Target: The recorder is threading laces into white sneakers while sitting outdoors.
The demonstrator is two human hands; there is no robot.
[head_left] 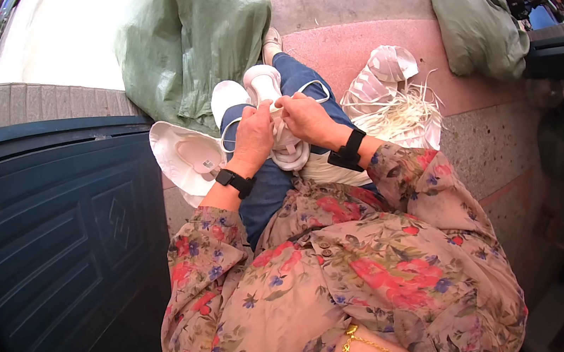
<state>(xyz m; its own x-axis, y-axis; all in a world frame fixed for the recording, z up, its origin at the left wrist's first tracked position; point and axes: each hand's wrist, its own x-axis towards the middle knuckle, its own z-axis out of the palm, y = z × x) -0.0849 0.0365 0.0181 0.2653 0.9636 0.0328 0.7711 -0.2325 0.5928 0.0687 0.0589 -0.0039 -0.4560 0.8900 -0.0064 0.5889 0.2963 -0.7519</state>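
A white sneaker (263, 84) rests on my lap, its toe pointing away from me and its padded collar near my body. Over its lacing area, my left hand (253, 131) is closed in a pinch on a white shoelace that loops out to the left. My right hand (308, 120) pinches too, close to the left one, and a lace loop (317, 87) arcs out beyond it. The exact eyelet between my fingertips is hidden. Just left of the sneaker is another white shoe toe (229, 101). Black bands circle both wrists.
At my left lies a white shoe piece (188, 154) beside a dark blue panelled door (68, 232). A heap of white laces (402, 116) and white shoe pieces (388, 66) sits on my right. Green sacks (196, 41) stand ahead and at the far right (475, 22).
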